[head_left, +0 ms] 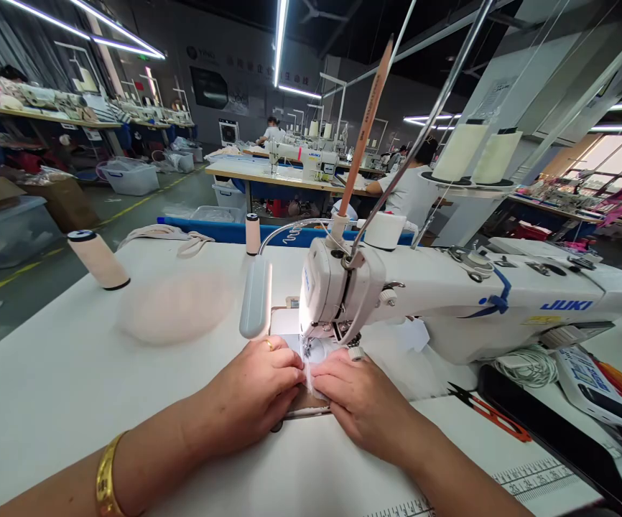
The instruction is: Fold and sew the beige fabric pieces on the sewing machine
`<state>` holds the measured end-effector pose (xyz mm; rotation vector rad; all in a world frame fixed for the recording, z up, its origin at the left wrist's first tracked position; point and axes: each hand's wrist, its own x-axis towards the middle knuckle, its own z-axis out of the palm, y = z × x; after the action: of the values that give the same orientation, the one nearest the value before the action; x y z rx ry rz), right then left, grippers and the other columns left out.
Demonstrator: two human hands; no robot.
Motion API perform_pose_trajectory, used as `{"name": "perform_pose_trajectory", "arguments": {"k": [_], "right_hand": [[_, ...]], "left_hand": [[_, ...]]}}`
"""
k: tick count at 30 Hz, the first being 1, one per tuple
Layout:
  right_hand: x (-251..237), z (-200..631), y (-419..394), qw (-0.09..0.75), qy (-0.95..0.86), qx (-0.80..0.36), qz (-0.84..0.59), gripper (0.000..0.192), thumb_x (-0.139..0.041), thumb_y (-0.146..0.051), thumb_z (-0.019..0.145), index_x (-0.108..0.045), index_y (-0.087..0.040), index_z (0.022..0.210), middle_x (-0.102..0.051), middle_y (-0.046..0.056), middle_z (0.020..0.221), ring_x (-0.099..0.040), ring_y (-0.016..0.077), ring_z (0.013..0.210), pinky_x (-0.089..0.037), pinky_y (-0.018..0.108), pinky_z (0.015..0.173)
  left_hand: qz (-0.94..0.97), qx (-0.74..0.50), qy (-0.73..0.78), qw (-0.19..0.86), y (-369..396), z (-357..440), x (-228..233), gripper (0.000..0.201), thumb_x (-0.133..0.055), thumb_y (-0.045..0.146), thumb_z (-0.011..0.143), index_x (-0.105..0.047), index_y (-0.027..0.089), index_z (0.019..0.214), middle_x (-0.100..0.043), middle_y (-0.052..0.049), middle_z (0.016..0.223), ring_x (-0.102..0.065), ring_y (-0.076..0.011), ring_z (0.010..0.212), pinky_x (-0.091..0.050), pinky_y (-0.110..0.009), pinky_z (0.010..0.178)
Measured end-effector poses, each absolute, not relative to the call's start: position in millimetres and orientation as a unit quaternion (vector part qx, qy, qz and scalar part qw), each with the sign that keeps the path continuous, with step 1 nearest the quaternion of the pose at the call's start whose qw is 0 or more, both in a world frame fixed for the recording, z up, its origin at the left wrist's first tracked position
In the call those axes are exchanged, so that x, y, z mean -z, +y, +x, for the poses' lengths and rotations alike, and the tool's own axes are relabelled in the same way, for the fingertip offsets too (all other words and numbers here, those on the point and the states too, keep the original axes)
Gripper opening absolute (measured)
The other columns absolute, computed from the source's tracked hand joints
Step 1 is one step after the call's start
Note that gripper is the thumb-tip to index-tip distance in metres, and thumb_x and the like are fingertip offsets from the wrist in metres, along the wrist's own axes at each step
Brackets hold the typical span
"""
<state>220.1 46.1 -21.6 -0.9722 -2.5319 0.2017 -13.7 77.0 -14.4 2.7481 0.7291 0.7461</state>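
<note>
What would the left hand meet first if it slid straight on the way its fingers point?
The left hand points right, across the small white fabric piece. It would most likely first meet the right hand, whose fingertips nearly touch it below the sewing machine head; depth is unclear.

The white table [63, 388] bears a sewing machine [451, 301], two thread spools [98, 260], a pale fabric pile [174, 305], orange-handled snips [491, 413] and a printed ruler [531, 481].
</note>
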Motion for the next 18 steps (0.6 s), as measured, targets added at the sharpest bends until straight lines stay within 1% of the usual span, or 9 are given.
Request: {"name": "perform_pose_trajectory", "arguments": {"k": [5, 9, 13, 18], "right_hand": [[22.5, 225.9, 46.4, 0.203, -0.908, -0.062, -0.361, 0.03, -0.048, 0.0, 0.091, -0.065, -0.023, 0.098, -0.066, 0.003, 0.084, -0.058, 0.022, 0.083, -0.044, 0.033, 0.074], [22.5, 225.0, 45.0, 0.203, -0.907, -0.059, -0.365, 0.031, -0.048, 0.0, 0.091, -0.066, -0.024, 0.099, -0.065, 0.003, 0.083, -0.057, 0.0224, 0.082, -0.043, 0.034, 0.073], [25.5, 223.9, 45.5, 0.208, -0.903, -0.048, -0.372, 0.031, -0.049, 0.001, 0.089, -0.066, -0.023, 0.099, -0.065, 0.003, 0.083, -0.057, 0.0224, 0.082, -0.042, 0.033, 0.071], [30.4, 224.4, 49.2, 0.224, -0.899, -0.039, -0.374, 0.034, -0.049, 0.004, 0.084, -0.065, -0.023, 0.097, -0.066, 0.003, 0.086, -0.056, 0.0221, 0.083, -0.043, 0.033, 0.073]], "left_hand": [[0.932, -0.261, 0.239, 0.083, 73.4, -11.5, 14.7, 0.032, -0.045, 0.009, 0.099, -0.075, 0.021, 0.103, -0.075, -0.007, 0.093, -0.062, -0.0237, 0.084, -0.048, -0.041, 0.079], [0.932, -0.264, 0.24, 0.067, 72.0, -10.2, 14.1, 0.032, -0.044, 0.01, 0.1, -0.075, 0.021, 0.103, -0.075, -0.007, 0.089, -0.062, -0.0232, 0.082, -0.048, -0.041, 0.078], [0.93, -0.268, 0.247, 0.048, 72.3, -9.4, 14.4, 0.032, -0.045, 0.011, 0.1, -0.075, 0.02, 0.102, -0.075, -0.007, 0.087, -0.062, -0.0228, 0.08, -0.049, -0.04, 0.077], [0.927, -0.277, 0.25, 0.024, 72.6, -9.3, 16.7, 0.029, -0.048, 0.01, 0.099, -0.075, 0.023, 0.098, -0.074, -0.006, 0.084, -0.063, -0.0218, 0.079, -0.05, -0.037, 0.077]]}}
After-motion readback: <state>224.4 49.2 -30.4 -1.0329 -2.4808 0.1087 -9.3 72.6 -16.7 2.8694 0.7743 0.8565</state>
